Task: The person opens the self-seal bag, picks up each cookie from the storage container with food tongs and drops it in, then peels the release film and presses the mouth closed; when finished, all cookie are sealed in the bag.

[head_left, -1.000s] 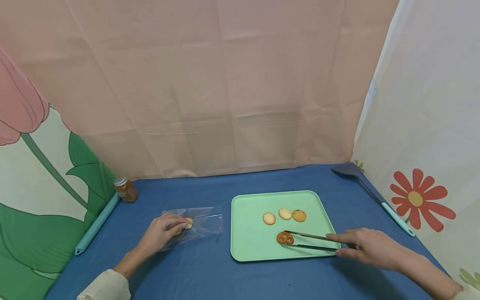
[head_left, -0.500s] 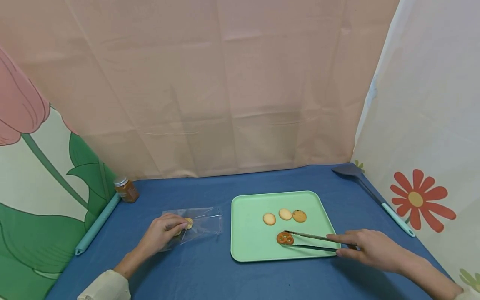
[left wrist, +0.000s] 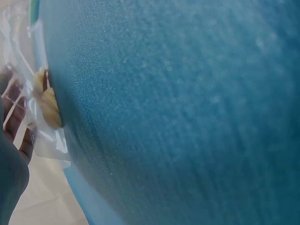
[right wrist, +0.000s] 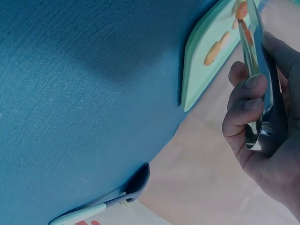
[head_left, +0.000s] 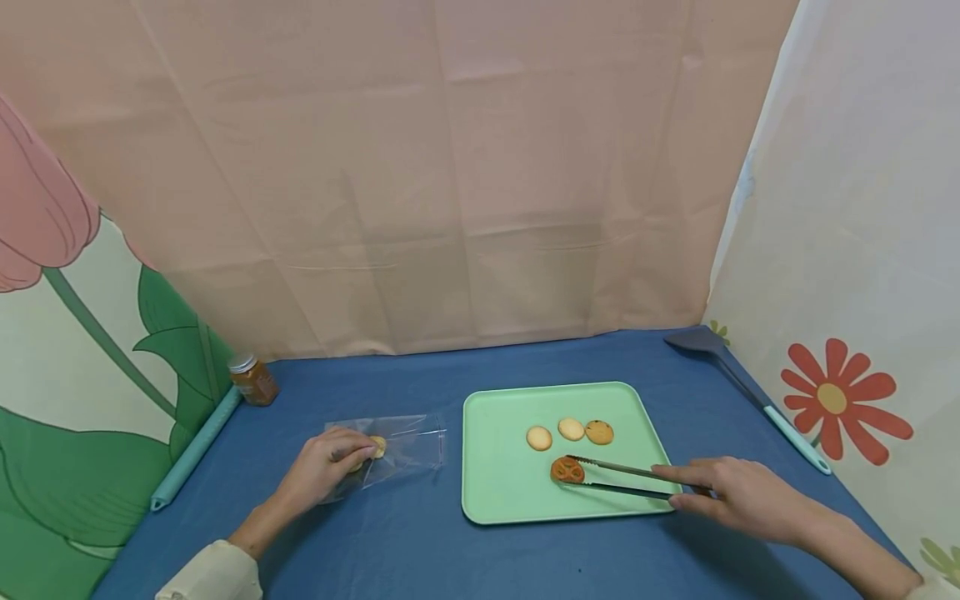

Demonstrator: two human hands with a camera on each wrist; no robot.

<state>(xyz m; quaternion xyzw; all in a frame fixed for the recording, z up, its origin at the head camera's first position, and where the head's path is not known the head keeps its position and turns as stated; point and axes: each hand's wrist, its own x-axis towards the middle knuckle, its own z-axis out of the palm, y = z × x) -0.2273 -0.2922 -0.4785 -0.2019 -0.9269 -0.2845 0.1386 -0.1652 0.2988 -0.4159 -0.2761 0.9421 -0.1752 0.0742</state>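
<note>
Left hand (head_left: 330, 458) pinches the plastic bag (head_left: 414, 442), bagged cookies (left wrist: 50, 107) already inside, right hand (head_left: 738, 493) grips tongs (head_left: 630, 492) astride the pretzel cookie (head_left: 567, 470), three round cookies (head_left: 571, 429) left on the tray (head_left: 495, 500).

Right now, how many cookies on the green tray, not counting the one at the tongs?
3, all beyond the tongs: pale left cookie, pale middle cookie, speckled right cookie. None seem hidden.

A gap is left between the bag (head_left: 412, 444) and the tray (head_left: 502, 475) – the tray's right edge is crossed by tongs (head_left: 630, 491).
</note>
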